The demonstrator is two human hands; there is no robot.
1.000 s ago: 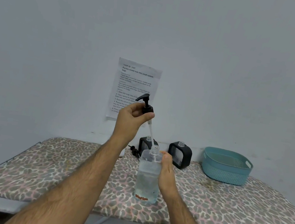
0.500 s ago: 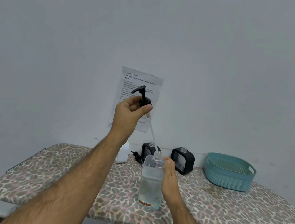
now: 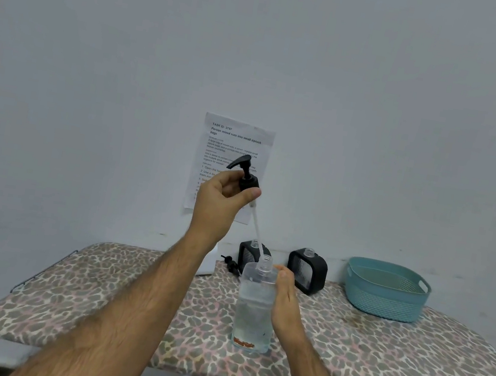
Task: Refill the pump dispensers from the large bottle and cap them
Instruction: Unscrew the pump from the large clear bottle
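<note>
The left hand (image 3: 222, 196) pinches the collar of a black pump head (image 3: 244, 172) at frame centre, its translucent dip tube (image 3: 257, 228) slanting down to just above the open neck of the clear plastic bottle (image 3: 254, 307). The right hand (image 3: 285, 299) grips that upright bottle, well inside the near edge of the leopard-print surface (image 3: 390, 369). Along the far edge stand two black square dispensers (image 3: 307, 270), uncapped; a loose black pump (image 3: 230, 263); a white bottle (image 3: 210, 260), mostly hidden; and one teal basket (image 3: 385, 289) at right. Open surface lies left and right.
</note>
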